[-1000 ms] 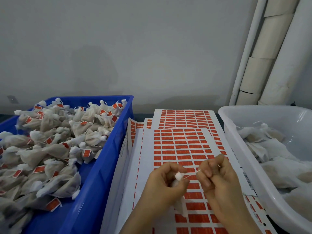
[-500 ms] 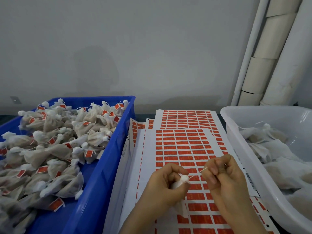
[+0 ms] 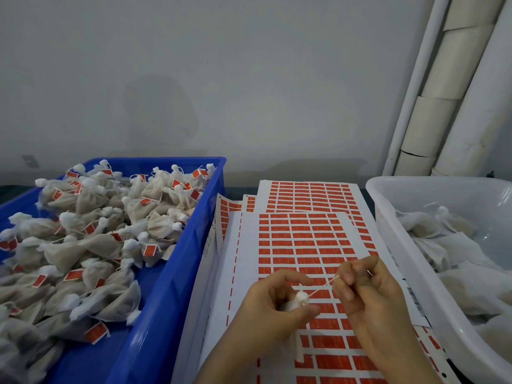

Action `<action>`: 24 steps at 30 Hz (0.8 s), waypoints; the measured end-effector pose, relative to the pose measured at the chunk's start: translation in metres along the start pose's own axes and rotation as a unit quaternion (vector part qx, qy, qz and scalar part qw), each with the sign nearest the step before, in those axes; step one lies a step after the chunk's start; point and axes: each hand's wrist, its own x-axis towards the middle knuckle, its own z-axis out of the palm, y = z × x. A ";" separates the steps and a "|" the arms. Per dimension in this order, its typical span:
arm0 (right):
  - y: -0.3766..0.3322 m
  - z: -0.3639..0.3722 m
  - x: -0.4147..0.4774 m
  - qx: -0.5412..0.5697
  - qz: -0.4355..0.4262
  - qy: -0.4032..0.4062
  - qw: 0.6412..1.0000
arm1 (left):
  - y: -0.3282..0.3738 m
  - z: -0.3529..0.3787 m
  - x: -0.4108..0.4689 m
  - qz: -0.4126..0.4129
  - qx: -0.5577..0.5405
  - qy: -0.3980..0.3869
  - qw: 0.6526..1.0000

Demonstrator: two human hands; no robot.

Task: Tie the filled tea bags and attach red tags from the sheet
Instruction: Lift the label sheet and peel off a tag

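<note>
The tea bag (image 3: 300,299) sat low centre, over the tag sheets, its bunched white neck pointing up and right; most of the body was hidden in the palm, so its long axis couldn't be told. L hand (image 3: 273,309) had fingers curled round the bag, holding it. A thin pale string (image 3: 322,286) ran from the neck up-right, taut, to the R hand (image 3: 368,292), whose fingers (image 3: 342,284) were pinched narrow on the string end. Both hands hovered above the top sheet (image 3: 302,239), white paper w/ rows of small red rectangular tags; more sheets lay fanned under it. Left: blue plastic bin (image 3: 171,273) heaped w/ tied bags (image 3: 83,245), soft off-white mesh pouches w/ red tags. Right: white plastic tub (image 3: 393,223) holding loose, crumpled untagged bags (image 3: 443,245)
</note>
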 end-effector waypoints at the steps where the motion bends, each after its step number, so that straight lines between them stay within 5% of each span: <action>1: 0.000 0.001 -0.001 -0.024 -0.002 0.001 1.000 | 0.000 0.000 0.000 -0.001 -0.001 -0.004 1.000; 7: 0.007 0.005 0.001 -0.263 -0.046 0.058 0.962 | 0.002 -0.023 0.006 -0.058 -0.096 0.050 0.992; 13: 0.040 0.018 0.001 -0.499 0.040 -0.051 0.864 | -0.005 -0.038 0.008 -0.152 -0.101 0.090 0.979; 18: 0.062 0.019 0.000 -0.662 0.032 -0.112 0.740 | -0.004 -0.046 0.007 -0.184 -0.127 0.127 0.966; 24: 0.057 0.020 0.000 -0.647 0.039 -0.098 0.755 | -0.011 -0.052 0.014 -0.208 -0.063 0.281 0.935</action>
